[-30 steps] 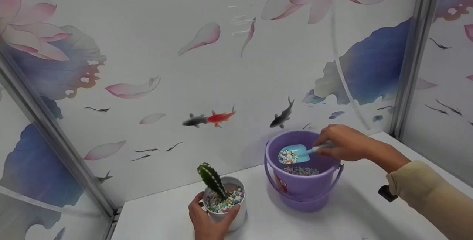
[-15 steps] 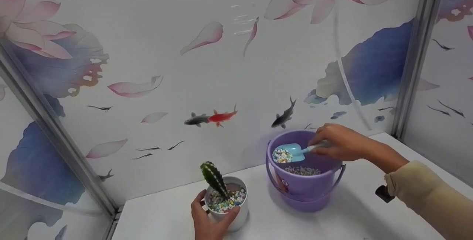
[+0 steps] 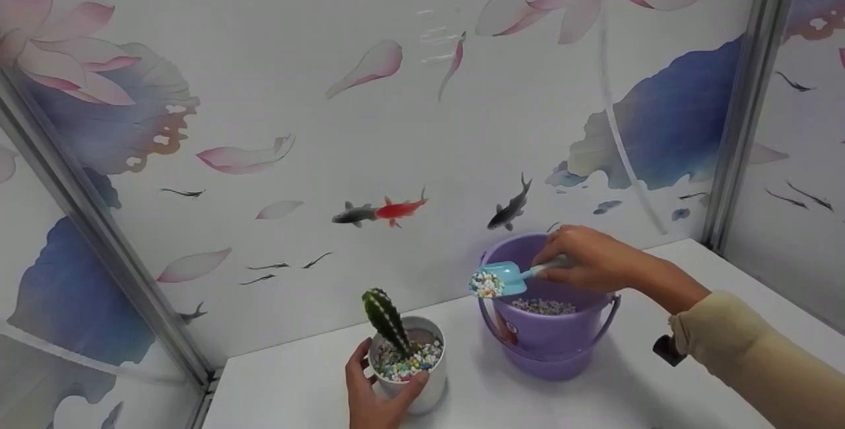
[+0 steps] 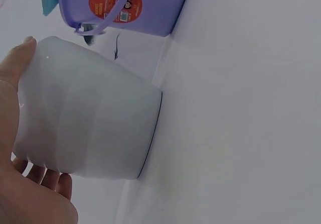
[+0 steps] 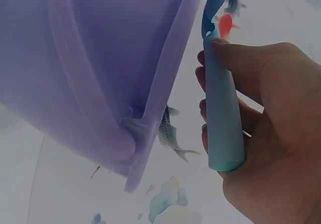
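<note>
My right hand (image 3: pixel 591 259) grips the handle of a light blue scoop (image 3: pixel 508 276) loaded with multicoloured pebbles (image 3: pixel 487 284). The scoop is over the left rim of a purple bucket (image 3: pixel 548 343), which holds more pebbles (image 3: pixel 544 307) inside. In the right wrist view the fingers wrap around the scoop's handle (image 5: pixel 223 113). A white pot (image 3: pixel 432 383) stands left of the bucket, with a green cactus (image 3: pixel 386 320) leaning left in coloured pebbles. My left hand (image 3: pixel 379 393) holds this pot, thumb on the near side and fingers on the left, as the left wrist view also shows.
The white table (image 3: pixel 284 389) carries the pot and the bucket. Behind it rises a white panel (image 3: pixel 297 86) printed with flowers and fish, with metal posts (image 3: pixel 746 99) at its sides. The bucket's purple handle (image 3: pixel 502 340) hangs down at its front.
My right hand has carried the loaded scoop left, from above the bucket's inside to over its left rim. My left hand keeps hold of the pot; the view has shifted slightly.
</note>
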Action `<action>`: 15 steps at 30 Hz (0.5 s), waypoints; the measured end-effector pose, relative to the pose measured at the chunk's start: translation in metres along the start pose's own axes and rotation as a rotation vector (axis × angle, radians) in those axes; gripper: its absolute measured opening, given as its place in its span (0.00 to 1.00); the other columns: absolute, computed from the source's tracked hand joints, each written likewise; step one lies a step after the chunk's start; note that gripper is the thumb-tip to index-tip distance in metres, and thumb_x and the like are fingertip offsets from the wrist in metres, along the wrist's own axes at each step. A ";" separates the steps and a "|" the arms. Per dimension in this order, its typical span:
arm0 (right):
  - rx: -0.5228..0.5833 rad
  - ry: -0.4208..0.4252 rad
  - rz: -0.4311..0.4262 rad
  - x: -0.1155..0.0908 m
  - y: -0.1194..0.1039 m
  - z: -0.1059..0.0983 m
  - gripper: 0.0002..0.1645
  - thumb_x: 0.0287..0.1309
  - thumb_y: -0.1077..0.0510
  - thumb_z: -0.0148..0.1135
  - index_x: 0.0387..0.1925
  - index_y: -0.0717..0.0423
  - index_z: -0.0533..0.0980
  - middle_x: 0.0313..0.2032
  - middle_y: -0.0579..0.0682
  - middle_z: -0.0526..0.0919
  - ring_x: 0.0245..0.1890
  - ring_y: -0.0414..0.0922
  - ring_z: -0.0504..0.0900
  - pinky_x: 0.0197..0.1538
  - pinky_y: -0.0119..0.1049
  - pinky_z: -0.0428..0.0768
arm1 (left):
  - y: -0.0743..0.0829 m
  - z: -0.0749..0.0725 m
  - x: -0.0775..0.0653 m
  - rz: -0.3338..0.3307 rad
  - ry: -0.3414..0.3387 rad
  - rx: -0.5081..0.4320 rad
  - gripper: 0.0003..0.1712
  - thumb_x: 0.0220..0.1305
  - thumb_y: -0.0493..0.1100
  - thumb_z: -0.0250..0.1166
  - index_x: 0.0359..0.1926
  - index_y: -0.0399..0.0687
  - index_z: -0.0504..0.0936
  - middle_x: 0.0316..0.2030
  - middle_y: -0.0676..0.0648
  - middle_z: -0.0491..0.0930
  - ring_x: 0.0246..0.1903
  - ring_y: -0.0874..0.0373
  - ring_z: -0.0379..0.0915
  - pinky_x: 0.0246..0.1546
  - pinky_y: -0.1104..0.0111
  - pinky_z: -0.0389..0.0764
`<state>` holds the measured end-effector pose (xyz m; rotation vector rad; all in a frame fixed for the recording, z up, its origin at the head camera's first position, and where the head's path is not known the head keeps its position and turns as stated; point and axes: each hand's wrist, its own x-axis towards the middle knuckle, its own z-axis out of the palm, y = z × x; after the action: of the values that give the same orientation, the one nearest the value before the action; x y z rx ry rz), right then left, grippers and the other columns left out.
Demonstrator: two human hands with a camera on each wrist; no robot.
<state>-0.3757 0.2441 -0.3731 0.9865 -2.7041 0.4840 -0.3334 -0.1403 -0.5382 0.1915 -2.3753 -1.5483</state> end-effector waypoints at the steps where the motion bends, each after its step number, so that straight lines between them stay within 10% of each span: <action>1: 0.001 0.001 0.000 0.001 -0.001 0.000 0.12 0.62 0.52 0.69 0.47 0.42 0.87 0.42 0.36 0.88 0.45 0.38 0.81 0.48 0.40 0.85 | 0.000 0.000 0.000 -0.003 -0.002 -0.004 0.69 0.38 0.68 0.81 0.74 0.46 0.54 0.70 0.42 0.60 0.66 0.46 0.61 0.66 0.46 0.73; 15: 0.018 -0.009 0.048 0.016 -0.022 0.011 0.12 0.62 0.50 0.69 0.47 0.39 0.87 0.42 0.33 0.87 0.46 0.36 0.80 0.50 0.40 0.83 | 0.001 -0.003 0.001 -0.028 -0.019 -0.010 0.69 0.38 0.69 0.80 0.75 0.47 0.55 0.71 0.41 0.60 0.69 0.44 0.59 0.69 0.47 0.70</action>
<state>-0.3741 0.2144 -0.3729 0.9327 -2.7415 0.5145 -0.3331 -0.1424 -0.5366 0.2098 -2.3886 -1.5811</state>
